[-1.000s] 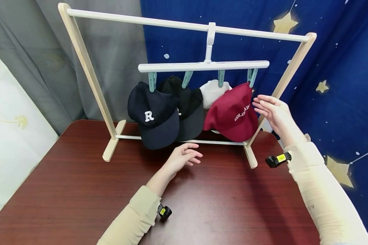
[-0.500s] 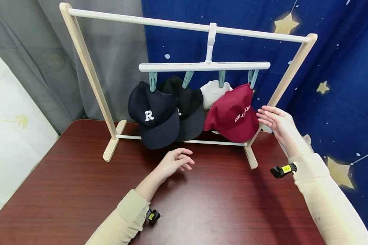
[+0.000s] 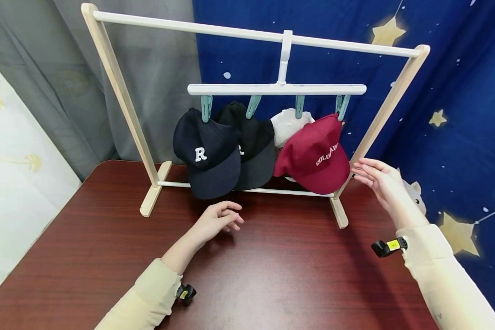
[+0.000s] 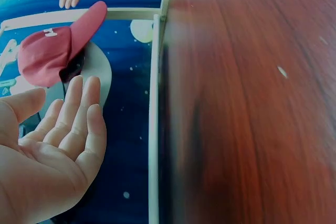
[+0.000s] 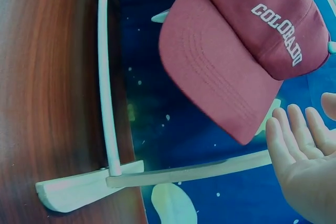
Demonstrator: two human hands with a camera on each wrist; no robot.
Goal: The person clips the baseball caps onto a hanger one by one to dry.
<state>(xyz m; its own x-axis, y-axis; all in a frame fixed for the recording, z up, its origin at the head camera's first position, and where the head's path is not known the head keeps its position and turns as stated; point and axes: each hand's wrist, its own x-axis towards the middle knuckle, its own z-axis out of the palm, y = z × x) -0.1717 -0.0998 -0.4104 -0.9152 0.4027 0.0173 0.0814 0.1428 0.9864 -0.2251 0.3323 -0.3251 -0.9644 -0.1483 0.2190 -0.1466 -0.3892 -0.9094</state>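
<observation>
A wooden rack [image 3: 123, 105] stands on the dark red table [image 3: 272, 275]. From its white top bar hangs a white clip hanger [image 3: 276, 89] with teal clips. Four caps hang from the clips: a navy cap with an R [image 3: 208, 153], a black cap [image 3: 253, 146], a white cap [image 3: 286, 123] and a maroon COLORADO cap [image 3: 313, 153] [image 5: 236, 56]. My right hand [image 3: 377, 181] [image 5: 304, 171] hovers open just right of the maroon cap's brim, touching nothing. My left hand [image 3: 218, 220] [image 4: 47, 156] hangs relaxed and empty above the table, in front of the navy cap.
A blue star-patterned cloth [image 3: 458, 91] hangs behind and to the right, a grey curtain [image 3: 66, 82] at the back left. The rack's feet [image 3: 340, 213] and lower white rail [image 3: 288, 192] lie across the far part of the table.
Both hands have drawn back toward me and lower. The right hand has dropped from beside the maroon cap's crown to below its brim. The caps have not moved.
</observation>
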